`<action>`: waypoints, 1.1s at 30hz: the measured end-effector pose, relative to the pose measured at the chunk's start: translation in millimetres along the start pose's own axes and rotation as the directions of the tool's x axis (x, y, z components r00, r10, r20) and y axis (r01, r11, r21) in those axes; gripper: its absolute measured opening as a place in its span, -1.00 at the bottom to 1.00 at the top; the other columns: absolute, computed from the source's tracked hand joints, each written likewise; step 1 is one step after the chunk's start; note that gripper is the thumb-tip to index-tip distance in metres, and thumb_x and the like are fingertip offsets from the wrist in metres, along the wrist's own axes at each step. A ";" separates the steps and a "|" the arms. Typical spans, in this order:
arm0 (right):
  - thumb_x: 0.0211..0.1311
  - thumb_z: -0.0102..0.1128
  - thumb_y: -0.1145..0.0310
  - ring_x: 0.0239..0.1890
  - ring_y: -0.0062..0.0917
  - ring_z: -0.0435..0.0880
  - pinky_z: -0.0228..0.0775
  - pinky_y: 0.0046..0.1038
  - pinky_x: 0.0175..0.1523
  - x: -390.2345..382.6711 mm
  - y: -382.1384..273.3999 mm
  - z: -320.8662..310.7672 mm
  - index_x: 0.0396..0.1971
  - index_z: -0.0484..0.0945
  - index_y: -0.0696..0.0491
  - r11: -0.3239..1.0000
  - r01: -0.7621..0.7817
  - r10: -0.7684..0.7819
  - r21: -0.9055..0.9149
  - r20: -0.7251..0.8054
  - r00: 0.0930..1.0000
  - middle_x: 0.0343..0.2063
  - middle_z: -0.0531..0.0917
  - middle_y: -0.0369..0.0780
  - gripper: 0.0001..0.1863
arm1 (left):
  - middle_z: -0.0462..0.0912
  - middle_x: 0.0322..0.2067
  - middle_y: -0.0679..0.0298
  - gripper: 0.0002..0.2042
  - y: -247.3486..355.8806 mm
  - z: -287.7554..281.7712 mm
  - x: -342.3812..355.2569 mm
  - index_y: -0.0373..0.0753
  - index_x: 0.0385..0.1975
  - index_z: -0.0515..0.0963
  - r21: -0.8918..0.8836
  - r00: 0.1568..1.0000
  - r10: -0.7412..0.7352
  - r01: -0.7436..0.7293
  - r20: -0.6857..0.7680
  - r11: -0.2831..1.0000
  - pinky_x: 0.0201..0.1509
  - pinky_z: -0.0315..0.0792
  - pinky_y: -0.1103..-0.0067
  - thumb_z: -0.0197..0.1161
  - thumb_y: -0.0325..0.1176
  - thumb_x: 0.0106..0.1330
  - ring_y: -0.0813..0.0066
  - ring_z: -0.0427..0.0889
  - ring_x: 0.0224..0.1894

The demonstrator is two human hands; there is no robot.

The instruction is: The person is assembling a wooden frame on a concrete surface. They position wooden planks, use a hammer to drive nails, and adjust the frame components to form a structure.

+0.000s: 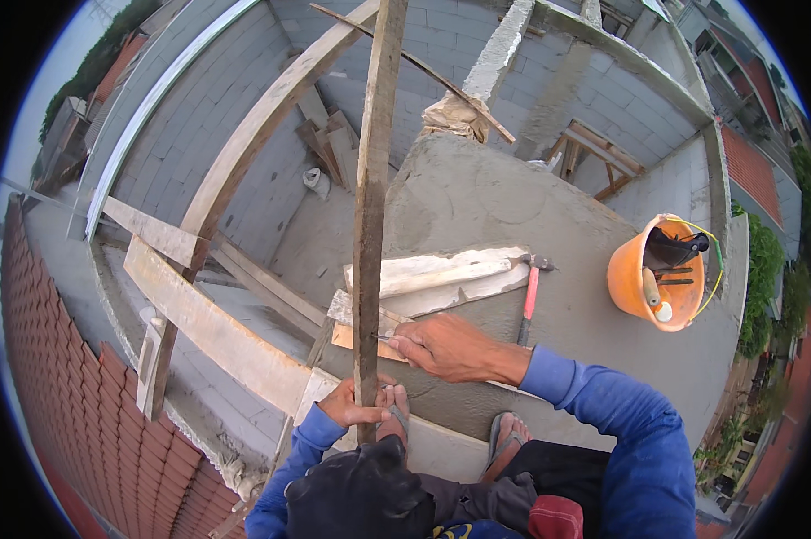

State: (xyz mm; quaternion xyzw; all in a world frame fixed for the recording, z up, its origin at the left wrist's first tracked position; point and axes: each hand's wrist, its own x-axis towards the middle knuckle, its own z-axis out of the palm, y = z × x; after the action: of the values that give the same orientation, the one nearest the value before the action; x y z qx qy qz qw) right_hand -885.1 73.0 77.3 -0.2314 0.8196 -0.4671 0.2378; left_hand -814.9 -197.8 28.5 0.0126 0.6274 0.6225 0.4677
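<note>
A long wooden beam [370, 207] stands upright in front of me, running from the top of the view down to my feet. My left hand [350, 406] is closed round its lower end, near my sandalled foot. Against the beam's right side, a little higher, my right hand [441, 349] is pinched on something thin and dark, too small to make out. Beyond my right hand lies a hammer [530, 301] with a red and black handle, its head by some pale boards [450, 273]. A black rounded shape at the lower edge hides part of my left forearm.
An orange bucket [623, 280] with tools inside stands on the grey cement slab [513, 198] at right. Planks [217, 328] and a curved-looking beam [271, 126] span the drop at left. Below lie block walls [226, 117] and a tiled roof [100, 422].
</note>
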 end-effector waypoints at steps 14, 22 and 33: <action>0.52 0.01 0.19 -0.47 0.01 0.61 0.39 -0.04 -0.30 20.3 -55.1 -11.9 -0.37 0.59 0.13 0.944 0.065 -0.026 -0.322 0.123 0.992 -0.58 0.62 0.00 -0.65 | 0.57 -0.27 0.22 -0.35 159.6 -42.1 76.4 -0.28 -0.01 0.46 0.043 0.897 0.314 -0.316 -0.311 0.948 -0.27 0.56 0.56 0.36 0.25 0.28 0.50 0.66 -0.28; 0.55 -0.03 0.12 -0.43 -0.11 0.70 0.49 -0.15 -0.21 25.2 -46.8 -26.4 -0.35 0.64 0.10 0.975 0.035 0.002 -0.218 0.167 0.986 -0.55 0.70 -0.11 -0.59 | 0.27 -0.60 0.50 -0.64 149.3 -36.6 99.3 -0.08 -0.50 0.36 -0.209 0.933 0.225 -0.288 -0.280 0.935 -0.55 0.23 0.59 0.35 -0.04 0.35 0.69 0.29 -0.61; 0.54 -0.02 0.08 -0.55 0.02 0.63 0.46 -0.08 -0.38 23.7 -32.3 15.4 -0.50 0.70 0.12 0.911 -0.106 0.081 -0.398 -0.078 0.994 -0.64 0.64 0.02 -0.48 | 0.30 -0.60 0.47 -0.73 131.3 -33.3 109.5 -0.13 -0.41 0.40 -0.146 0.776 0.117 -0.260 -0.620 0.954 -0.60 0.24 0.61 0.28 -0.14 0.41 0.68 0.30 -0.66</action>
State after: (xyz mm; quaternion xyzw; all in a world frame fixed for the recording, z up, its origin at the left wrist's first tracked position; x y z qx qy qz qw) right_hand -889.2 33.9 94.6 -0.2219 0.9147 -0.2838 0.1829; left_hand -970.9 -128.5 63.0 -0.1763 0.6651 0.7041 0.1759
